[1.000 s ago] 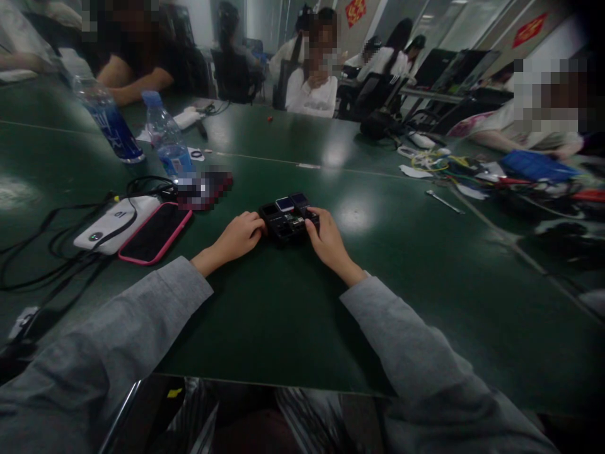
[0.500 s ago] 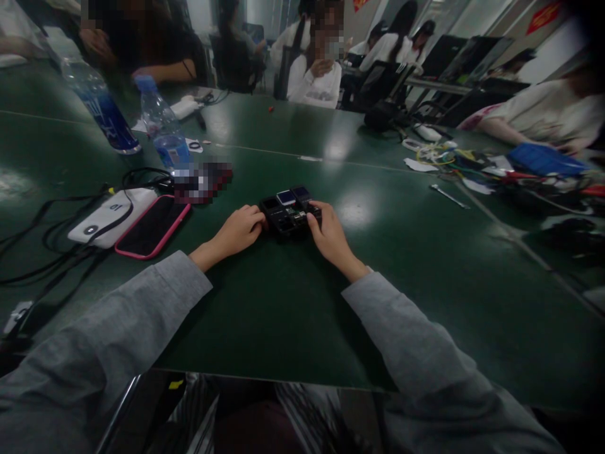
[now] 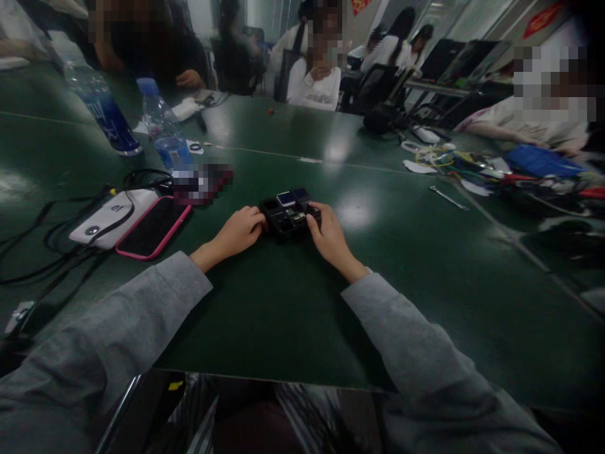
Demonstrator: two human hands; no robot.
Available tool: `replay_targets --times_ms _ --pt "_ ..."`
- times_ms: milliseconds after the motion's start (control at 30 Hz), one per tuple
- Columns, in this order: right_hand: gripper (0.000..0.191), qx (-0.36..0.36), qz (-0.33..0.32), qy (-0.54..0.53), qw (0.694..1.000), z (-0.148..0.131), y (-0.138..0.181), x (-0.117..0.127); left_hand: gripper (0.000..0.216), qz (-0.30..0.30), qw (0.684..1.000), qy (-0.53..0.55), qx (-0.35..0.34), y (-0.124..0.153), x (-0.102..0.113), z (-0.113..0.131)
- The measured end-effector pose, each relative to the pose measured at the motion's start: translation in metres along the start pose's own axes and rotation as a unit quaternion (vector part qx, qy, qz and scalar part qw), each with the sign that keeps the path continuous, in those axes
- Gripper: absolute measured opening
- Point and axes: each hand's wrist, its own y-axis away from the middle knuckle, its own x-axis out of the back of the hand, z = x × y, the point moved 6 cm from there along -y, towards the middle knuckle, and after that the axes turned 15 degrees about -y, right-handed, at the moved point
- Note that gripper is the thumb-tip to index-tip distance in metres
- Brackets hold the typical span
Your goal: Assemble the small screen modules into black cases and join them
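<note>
A small black electronic device lies on the green table ahead of me, with exposed circuit parts in its middle and small dark panels along its far edge. One of these panels, a small screen-like piece, has a pale frame. At the device's left edge, my left hand grips it with curled fingers. Its right end is held by my right hand, the thumb on the near side and the fingers over the top. The device's exact kind cannot be made out.
To the left lie a pink-cased phone, a white power bank and black cables. Behind them stand two plastic bottles. On the right are a wrench and a heap of wires. Several people sit beyond the table.
Both hands and the device stay in nearly the same place. Across the table, a person's arm at the upper left has shifted, and the person at the right has raised their head.
</note>
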Motion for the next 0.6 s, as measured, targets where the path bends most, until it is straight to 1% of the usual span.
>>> replay_targets --times_ms 600 --pt "0.041 -0.001 0.000 -0.001 1.000 0.0005 0.0003 -0.0001 0.017 0.007 1.000 0.005 0.002 0.0006 -0.0030 -0.0028"
